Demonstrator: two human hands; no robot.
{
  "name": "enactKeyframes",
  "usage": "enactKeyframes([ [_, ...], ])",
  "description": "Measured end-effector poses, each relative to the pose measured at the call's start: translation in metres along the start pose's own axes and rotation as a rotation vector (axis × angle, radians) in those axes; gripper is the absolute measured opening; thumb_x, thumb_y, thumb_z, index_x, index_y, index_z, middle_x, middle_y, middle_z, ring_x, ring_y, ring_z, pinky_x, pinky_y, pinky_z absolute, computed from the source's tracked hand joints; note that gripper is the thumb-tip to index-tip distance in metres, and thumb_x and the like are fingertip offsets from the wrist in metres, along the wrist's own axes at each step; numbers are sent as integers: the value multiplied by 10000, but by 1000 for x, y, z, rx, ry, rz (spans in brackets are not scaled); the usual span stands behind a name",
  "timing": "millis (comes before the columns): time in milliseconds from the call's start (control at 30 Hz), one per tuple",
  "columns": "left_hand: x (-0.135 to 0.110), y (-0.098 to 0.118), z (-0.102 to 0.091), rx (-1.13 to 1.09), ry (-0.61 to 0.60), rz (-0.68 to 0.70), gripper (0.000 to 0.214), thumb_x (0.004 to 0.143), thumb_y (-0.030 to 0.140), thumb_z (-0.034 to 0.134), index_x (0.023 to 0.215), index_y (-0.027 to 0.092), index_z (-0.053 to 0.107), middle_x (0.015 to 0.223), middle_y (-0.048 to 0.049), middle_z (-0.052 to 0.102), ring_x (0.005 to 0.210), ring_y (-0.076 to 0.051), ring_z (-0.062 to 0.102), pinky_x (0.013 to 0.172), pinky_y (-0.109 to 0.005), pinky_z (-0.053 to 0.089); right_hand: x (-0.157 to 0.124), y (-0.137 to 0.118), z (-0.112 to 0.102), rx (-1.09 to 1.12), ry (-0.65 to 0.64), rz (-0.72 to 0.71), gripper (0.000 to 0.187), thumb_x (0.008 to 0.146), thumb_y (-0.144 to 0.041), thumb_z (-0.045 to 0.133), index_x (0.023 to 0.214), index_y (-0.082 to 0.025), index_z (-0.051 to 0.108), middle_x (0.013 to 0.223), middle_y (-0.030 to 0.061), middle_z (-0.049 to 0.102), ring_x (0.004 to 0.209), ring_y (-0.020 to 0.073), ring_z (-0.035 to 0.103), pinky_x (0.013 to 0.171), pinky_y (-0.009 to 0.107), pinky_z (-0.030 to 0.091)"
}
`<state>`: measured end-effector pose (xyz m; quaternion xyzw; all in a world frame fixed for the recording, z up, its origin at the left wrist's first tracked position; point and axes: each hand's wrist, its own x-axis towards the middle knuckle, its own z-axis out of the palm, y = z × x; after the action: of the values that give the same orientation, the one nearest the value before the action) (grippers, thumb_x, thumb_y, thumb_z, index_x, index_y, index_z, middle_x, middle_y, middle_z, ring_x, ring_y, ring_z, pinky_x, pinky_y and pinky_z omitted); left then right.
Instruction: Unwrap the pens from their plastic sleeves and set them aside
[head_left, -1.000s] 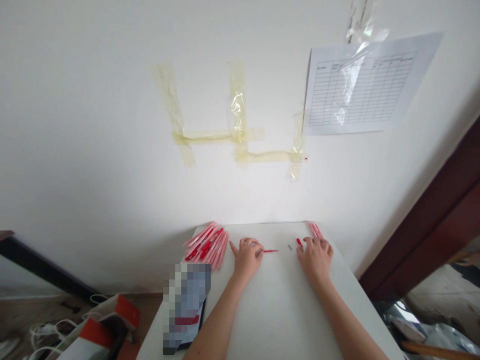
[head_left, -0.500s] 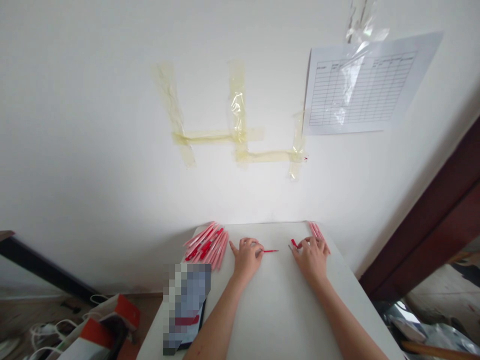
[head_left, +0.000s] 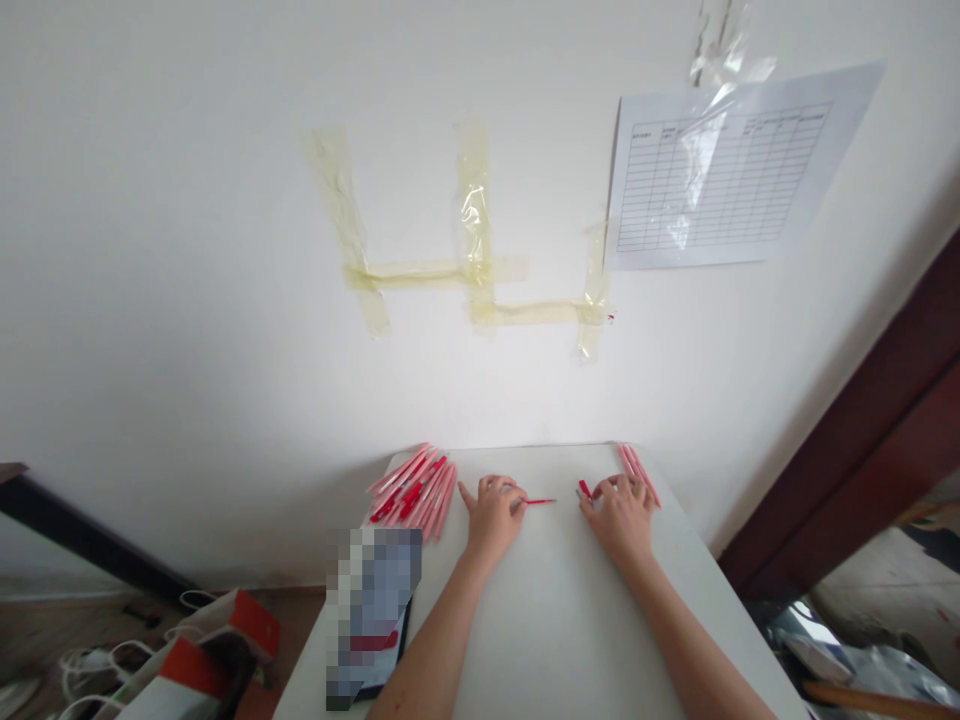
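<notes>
My left hand [head_left: 495,515] rests low over the white table, thumb and fingers pinched on a thin red pen refill [head_left: 541,500]. Its red length points right, and the rest is hidden by the fingers. Across a small gap, my right hand [head_left: 621,515] is closed with curled fingers around a red pen cap [head_left: 585,489]. A small greyish tip shows beside the cap; what it belongs to is hidden. Left of my left hand lies a heap of pink and red pens [head_left: 412,492]. Several pink pens [head_left: 637,474] lie just beyond my right hand.
The white table [head_left: 551,620] meets the taped wall at its far edge. A phone [head_left: 386,660], partly pixelated, lies at the left edge by my forearm. Boxes [head_left: 210,650] and cables stand on the floor at left. Plastic bags [head_left: 892,675] lie at lower right.
My right hand has shifted slightly left, carrying the red cap and the greyish tip with it. My left hand and the refill look unmoved.
</notes>
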<state>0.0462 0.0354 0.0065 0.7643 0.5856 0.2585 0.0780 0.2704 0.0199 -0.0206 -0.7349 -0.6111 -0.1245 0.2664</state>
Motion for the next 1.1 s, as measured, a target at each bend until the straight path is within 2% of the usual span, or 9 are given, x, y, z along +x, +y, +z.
enactKeyframes([
  [333, 0, -4, 4, -7, 33, 21, 102, 834, 243, 689, 866, 331, 731, 1129, 15, 683, 1212, -261, 505, 1123, -784, -25, 0, -1, -2, 5, 6, -3, 308, 875, -469, 579, 787, -202, 707, 1021, 138, 643, 1128, 365, 465, 1001, 515, 315],
  [633, 0, -4, 5, -17, 52, 29, 112, 832, 234, 689, 870, 329, 733, 1126, 12, 684, 1208, -259, 508, 1123, -792, -18, 0, 0, 2, 34, 85, -20, 266, 868, -455, 607, 837, -204, 690, 989, 119, 635, 1112, 353, 468, 976, 509, 350],
  [767, 0, -3, 4, -24, 84, 55, 123, 839, 235, 682, 892, 337, 727, 1134, 18, 681, 1212, -250, 512, 1135, -781, 10, 0, 2, 6, 166, 84, -170, 206, 892, -397, 602, 950, -219, 686, 1049, 107, 620, 1094, 322, 489, 922, 470, 417],
  [933, -1, 0, 3, -41, 86, 94, 128, 848, 242, 678, 913, 341, 728, 1139, 12, 681, 1219, -243, 515, 1154, -757, 1, 0, -1, 4, 325, 59, -404, 216, 907, -359, 628, 1101, -284, 687, 1137, 90, 596, 1130, 283, 494, 973, 456, 445],
  [1100, -2, 3, 4, -83, 49, 137, 112, 853, 263, 690, 907, 353, 730, 1144, 25, 675, 1222, -228, 517, 1164, -736, -27, 0, -3, 4, 325, 80, -474, 140, 913, -322, 642, 1018, -316, 733, 1118, 78, 616, 1149, 278, 495, 1002, 476, 438],
])
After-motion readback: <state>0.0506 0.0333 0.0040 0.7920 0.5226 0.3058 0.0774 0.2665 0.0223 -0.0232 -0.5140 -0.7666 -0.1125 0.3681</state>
